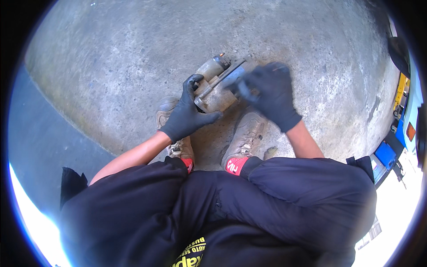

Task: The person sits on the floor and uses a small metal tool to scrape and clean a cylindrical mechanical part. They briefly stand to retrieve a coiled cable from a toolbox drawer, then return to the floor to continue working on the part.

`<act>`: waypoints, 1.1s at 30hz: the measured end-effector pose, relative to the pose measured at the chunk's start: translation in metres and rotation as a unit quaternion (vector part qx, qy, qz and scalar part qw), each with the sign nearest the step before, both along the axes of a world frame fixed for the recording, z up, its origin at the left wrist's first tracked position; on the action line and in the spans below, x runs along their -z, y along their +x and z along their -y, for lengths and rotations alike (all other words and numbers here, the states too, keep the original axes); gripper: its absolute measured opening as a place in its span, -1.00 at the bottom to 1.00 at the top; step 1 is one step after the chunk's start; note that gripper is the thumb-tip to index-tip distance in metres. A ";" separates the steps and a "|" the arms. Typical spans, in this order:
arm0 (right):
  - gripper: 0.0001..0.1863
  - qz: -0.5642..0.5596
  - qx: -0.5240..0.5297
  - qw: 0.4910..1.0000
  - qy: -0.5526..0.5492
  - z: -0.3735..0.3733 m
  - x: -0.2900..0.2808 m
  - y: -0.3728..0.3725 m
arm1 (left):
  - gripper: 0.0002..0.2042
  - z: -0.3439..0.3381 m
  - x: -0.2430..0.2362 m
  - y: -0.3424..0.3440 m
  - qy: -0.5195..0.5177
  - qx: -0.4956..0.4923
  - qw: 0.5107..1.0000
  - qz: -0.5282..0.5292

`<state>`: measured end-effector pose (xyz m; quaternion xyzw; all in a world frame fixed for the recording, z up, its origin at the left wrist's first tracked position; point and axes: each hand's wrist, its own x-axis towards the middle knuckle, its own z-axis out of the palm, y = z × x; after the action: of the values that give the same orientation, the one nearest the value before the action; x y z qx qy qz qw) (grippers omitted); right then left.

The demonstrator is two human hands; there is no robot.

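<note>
A metal starter motor point(219, 94) rests on the floor just beyond my shoes, its smaller cylinder point(211, 68) on the far left side. A long bolt-like rod point(223, 76) runs slantwise along its top. My left hand point(188, 110), in a black glove, grips the motor's near end, thumb and fingers spread around either side. Over the motor's right side is my right hand point(271, 91), also gloved and blurred by motion. Its fingers are curled around a greyish piece point(247, 90), too smeared to name, and they hide part of the motor.
Stained grey concrete point(133, 58) surrounds the motor, with a darker floor area point(49, 124) to the left. My brown shoes point(245, 133) stand close behind the motor. Along the right rim are a blue box point(386, 155) and a yellow part point(400, 91).
</note>
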<state>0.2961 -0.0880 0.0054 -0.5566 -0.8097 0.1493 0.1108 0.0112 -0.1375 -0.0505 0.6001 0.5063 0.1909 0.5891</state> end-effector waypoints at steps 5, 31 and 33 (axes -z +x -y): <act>-0.86 0.041 0.078 0.992 0.086 -0.026 0.001 0.029 | 0.12 -0.001 -0.001 -0.004 0.022 0.012 1.000 -0.018; -0.86 0.132 -0.008 0.985 0.111 -0.056 -0.006 0.015 | 0.08 -0.005 0.005 -0.002 0.047 0.034 0.998 0.006; -0.87 0.015 -0.041 0.989 0.138 -0.053 0.001 -0.010 | 0.08 -0.001 0.006 -0.004 0.047 0.023 0.999 -0.002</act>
<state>0.2863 -0.0345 0.0041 -0.5043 -0.8463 0.0320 0.1686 0.0077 -0.1364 -0.0568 0.6386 0.4842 0.2000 0.5637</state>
